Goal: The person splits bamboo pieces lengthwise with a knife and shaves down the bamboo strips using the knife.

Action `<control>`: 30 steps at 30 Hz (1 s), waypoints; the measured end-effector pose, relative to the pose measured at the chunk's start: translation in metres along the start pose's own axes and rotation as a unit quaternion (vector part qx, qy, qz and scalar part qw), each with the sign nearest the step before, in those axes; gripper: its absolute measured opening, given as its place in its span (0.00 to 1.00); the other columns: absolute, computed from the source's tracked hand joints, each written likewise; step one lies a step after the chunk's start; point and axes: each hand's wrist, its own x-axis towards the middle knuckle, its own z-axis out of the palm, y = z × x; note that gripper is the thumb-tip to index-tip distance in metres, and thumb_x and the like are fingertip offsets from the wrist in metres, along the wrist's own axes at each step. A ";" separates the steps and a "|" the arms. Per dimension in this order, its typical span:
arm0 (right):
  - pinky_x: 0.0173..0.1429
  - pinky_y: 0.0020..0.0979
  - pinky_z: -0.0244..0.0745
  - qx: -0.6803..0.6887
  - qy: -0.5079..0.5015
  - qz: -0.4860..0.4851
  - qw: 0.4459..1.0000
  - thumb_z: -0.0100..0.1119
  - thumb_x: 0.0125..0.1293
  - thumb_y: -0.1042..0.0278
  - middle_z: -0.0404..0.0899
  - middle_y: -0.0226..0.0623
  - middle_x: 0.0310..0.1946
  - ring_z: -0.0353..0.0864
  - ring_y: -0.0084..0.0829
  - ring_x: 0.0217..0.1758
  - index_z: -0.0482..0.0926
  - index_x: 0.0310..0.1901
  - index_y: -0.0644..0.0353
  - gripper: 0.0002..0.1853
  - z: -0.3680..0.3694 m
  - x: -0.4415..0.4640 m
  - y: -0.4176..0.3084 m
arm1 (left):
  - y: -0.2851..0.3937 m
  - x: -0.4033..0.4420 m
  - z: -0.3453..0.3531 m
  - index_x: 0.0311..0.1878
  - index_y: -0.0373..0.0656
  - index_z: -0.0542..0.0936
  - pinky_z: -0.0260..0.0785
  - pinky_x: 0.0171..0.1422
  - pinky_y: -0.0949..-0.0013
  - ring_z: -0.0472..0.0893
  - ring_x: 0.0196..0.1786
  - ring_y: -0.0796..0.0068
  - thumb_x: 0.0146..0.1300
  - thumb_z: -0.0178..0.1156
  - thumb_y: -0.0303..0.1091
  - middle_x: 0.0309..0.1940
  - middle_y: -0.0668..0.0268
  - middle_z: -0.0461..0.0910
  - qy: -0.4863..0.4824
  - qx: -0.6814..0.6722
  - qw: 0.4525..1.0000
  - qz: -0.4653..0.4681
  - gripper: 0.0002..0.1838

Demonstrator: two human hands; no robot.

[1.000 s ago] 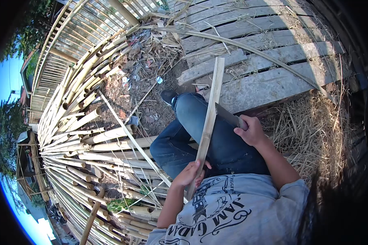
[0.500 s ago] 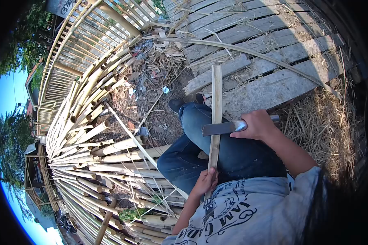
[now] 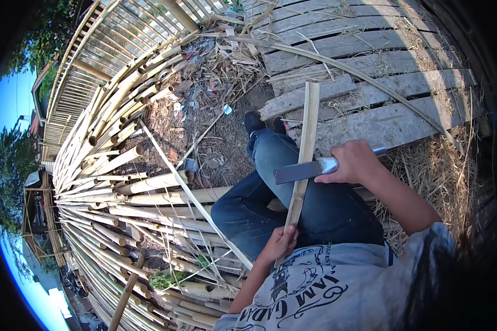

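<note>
A split bamboo strip (image 3: 310, 118) slants up from my lap across my thigh, its hollow inner side facing me. My left hand (image 3: 281, 241) is closed around its lower end, close to my shirt. In my right hand (image 3: 352, 161) is a knife (image 3: 298, 172) with a broad, dark blade and a shiny metal handle. The blade lies crosswise over the middle of the strip, its squared tip pointing left. Whether the edge touches the bamboo I cannot tell.
Many cut bamboo poles (image 3: 165, 182) lie stacked to the left, below a bamboo fence (image 3: 110, 47). Wooden planks (image 3: 364, 124) form a platform ahead, with a long thin strip (image 3: 348, 66) across them. Straw-like shavings (image 3: 425, 171) cover the right side; litter and scraps lie on the soil.
The top of the bamboo strip has swung to the right and now leans more. The knife stays across it, slightly farther right. My view has shifted a little.
</note>
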 end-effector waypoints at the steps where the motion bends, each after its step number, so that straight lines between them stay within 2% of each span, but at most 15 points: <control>1: 0.35 0.43 0.78 0.023 0.021 0.041 0.999 0.60 0.45 0.21 0.79 0.50 0.19 0.83 0.49 0.27 0.81 0.22 0.65 0.42 0.000 0.005 0.011 | 0.002 0.002 0.003 0.30 0.46 0.67 0.52 0.16 0.78 0.58 0.13 0.86 0.76 0.43 0.54 0.14 0.75 0.61 0.010 -0.005 1.000 -0.006 0.23; 3: 0.39 0.45 0.78 0.098 0.056 0.142 0.983 0.60 0.47 0.23 0.79 0.52 0.20 0.83 0.50 0.29 0.81 0.21 0.65 0.40 0.001 0.013 0.029 | 0.008 0.003 0.011 0.30 0.45 0.67 0.51 0.16 0.77 0.58 0.13 0.86 0.76 0.42 0.54 0.14 0.75 0.61 0.003 -0.006 1.000 -0.004 0.23; 6: 0.40 0.45 0.78 0.177 0.061 0.130 0.974 0.60 0.48 0.24 0.79 0.53 0.20 0.83 0.51 0.31 0.81 0.22 0.66 0.40 0.015 0.003 0.012 | 0.000 -0.002 0.008 0.30 0.45 0.67 0.51 0.17 0.77 0.58 0.14 0.86 0.76 0.42 0.54 0.14 0.76 0.60 0.021 0.003 1.000 -0.002 0.24; 7: 0.40 0.46 0.78 0.217 0.047 0.099 0.970 0.59 0.48 0.23 0.79 0.55 0.21 0.83 0.53 0.31 0.81 0.22 0.67 0.41 0.012 -0.005 0.002 | -0.003 -0.004 0.006 0.29 0.45 0.66 0.51 0.18 0.77 0.58 0.15 0.86 0.76 0.42 0.54 0.15 0.76 0.60 0.034 0.005 0.999 -0.001 0.24; 8: 0.40 0.46 0.78 0.159 -0.025 0.066 0.985 0.58 0.49 0.22 0.79 0.56 0.21 0.83 0.54 0.31 0.81 0.22 0.67 0.42 0.017 -0.010 0.000 | -0.006 -0.004 0.003 0.29 0.45 0.66 0.51 0.18 0.77 0.58 0.15 0.86 0.76 0.42 0.54 0.15 0.76 0.60 0.032 0.014 0.999 -0.004 0.24; 10: 0.37 0.46 0.75 0.135 -0.017 0.059 0.989 0.64 0.47 0.27 0.77 0.52 0.18 0.81 0.54 0.29 0.78 0.19 0.65 0.38 0.012 -0.015 -0.002 | -0.002 -0.006 0.006 0.28 0.45 0.66 0.52 0.19 0.76 0.57 0.16 0.86 0.76 0.42 0.55 0.15 0.76 0.59 0.052 0.031 0.998 -0.012 0.25; 12: 0.36 0.45 0.75 0.166 0.050 0.129 0.976 0.63 0.48 0.27 0.77 0.51 0.18 0.82 0.52 0.29 0.79 0.20 0.65 0.37 0.012 -0.010 0.010 | -0.004 -0.002 0.004 0.27 0.45 0.65 0.52 0.20 0.77 0.57 0.17 0.86 0.76 0.42 0.54 0.15 0.76 0.59 0.044 0.041 0.998 0.010 0.25; 13: 0.35 0.44 0.75 0.223 0.088 0.164 0.957 0.63 0.50 0.28 0.78 0.49 0.18 0.82 0.50 0.27 0.79 0.20 0.64 0.36 0.017 -0.005 0.016 | -0.005 -0.002 0.004 0.26 0.46 0.65 0.51 0.20 0.77 0.57 0.17 0.86 0.76 0.42 0.54 0.16 0.76 0.59 0.038 0.050 0.997 0.032 0.25; 16: 0.38 0.45 0.78 0.183 0.104 0.138 0.968 0.60 0.50 0.24 0.80 0.51 0.22 0.83 0.50 0.29 0.82 0.24 0.65 0.40 0.012 -0.007 0.017 | -0.004 -0.007 0.008 0.26 0.46 0.65 0.51 0.21 0.77 0.56 0.17 0.86 0.76 0.42 0.54 0.16 0.76 0.59 0.075 0.059 0.995 0.012 0.25; 20: 0.41 0.45 0.78 0.123 -0.034 0.022 0.992 0.59 0.50 0.24 0.80 0.53 0.22 0.83 0.52 0.31 0.82 0.26 0.66 0.40 0.011 -0.025 -0.003 | -0.004 -0.006 0.006 0.26 0.46 0.64 0.51 0.21 0.76 0.56 0.17 0.86 0.76 0.43 0.54 0.16 0.76 0.59 0.072 0.050 0.996 0.016 0.25; 24: 0.41 0.45 0.78 0.202 0.027 0.074 0.976 0.59 0.53 0.25 0.79 0.53 0.21 0.82 0.52 0.29 0.80 0.25 0.68 0.40 0.020 -0.023 0.001 | -0.003 -0.008 0.001 0.26 0.47 0.64 0.53 0.21 0.76 0.58 0.18 0.86 0.76 0.44 0.53 0.16 0.76 0.60 0.095 0.058 0.994 -0.003 0.24; 26: 0.39 0.44 0.76 0.385 0.030 0.106 0.916 0.59 0.57 0.29 0.76 0.49 0.19 0.80 0.47 0.25 0.76 0.22 0.69 0.38 0.029 -0.023 0.004 | -0.003 -0.009 -0.002 0.26 0.46 0.67 0.56 0.22 0.75 0.61 0.19 0.85 0.75 0.46 0.51 0.17 0.76 0.63 0.136 0.134 0.981 0.017 0.23; 27: 0.32 0.37 0.76 0.470 -0.020 0.112 0.875 0.62 0.60 0.38 0.73 0.41 0.18 0.78 0.34 0.23 0.73 0.29 0.68 0.31 0.027 -0.023 0.000 | -0.007 -0.009 -0.007 0.26 0.46 0.67 0.56 0.22 0.75 0.61 0.19 0.85 0.75 0.46 0.51 0.17 0.76 0.63 0.136 0.136 0.981 0.017 0.23; 28: 0.32 0.37 0.76 0.471 -0.018 0.113 0.875 0.62 0.60 0.38 0.73 0.41 0.18 0.78 0.34 0.23 0.73 0.29 0.68 0.31 0.022 -0.027 -0.001 | -0.014 -0.008 -0.014 0.26 0.45 0.69 0.57 0.23 0.75 0.63 0.20 0.85 0.75 0.47 0.50 0.17 0.76 0.64 0.154 0.181 0.970 0.048 0.23; 30: 0.27 0.27 0.73 0.593 -0.114 0.124 0.787 0.63 0.64 0.48 0.74 0.36 0.21 0.77 0.23 0.24 0.71 0.41 0.65 0.24 -0.001 -0.037 -0.004 | -0.021 -0.006 -0.021 0.27 0.44 0.70 0.58 0.24 0.74 0.64 0.21 0.85 0.75 0.47 0.48 0.18 0.75 0.66 0.168 0.225 0.956 0.078 0.23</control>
